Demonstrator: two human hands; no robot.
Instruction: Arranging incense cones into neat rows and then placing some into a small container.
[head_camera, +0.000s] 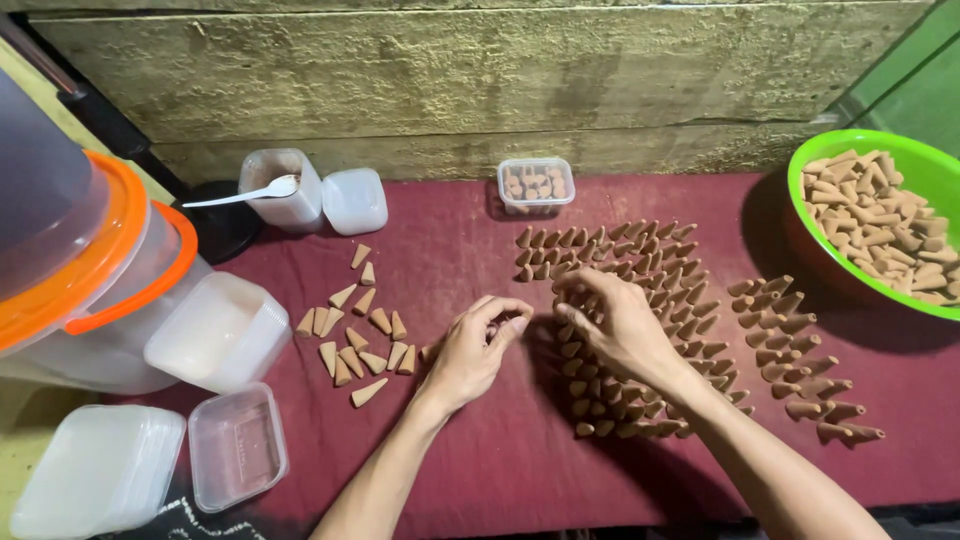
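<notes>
Two bare hands at rows of upright brown cones (620, 330) on a dark red cloth (480, 450).

The standing cones fill the cloth's centre in close rows; the right hand (615, 320) rests over them, its fingers curled and pinched at the tops of the cones, though whether one is gripped cannot be told. The left hand (480, 345) hovers just beside the rows' left edge, fingertips drawn together; what they hold, if anything, is hidden. A smaller block of upright cones (800, 360) stands further right, and paler loose cones (355, 335) lie scattered to the left. A green bowl (925, 165) heaped with cones sits at far right; clear plastic boxes (235, 445) and an orange-rimmed bucket (90, 260) lie at left.
</notes>
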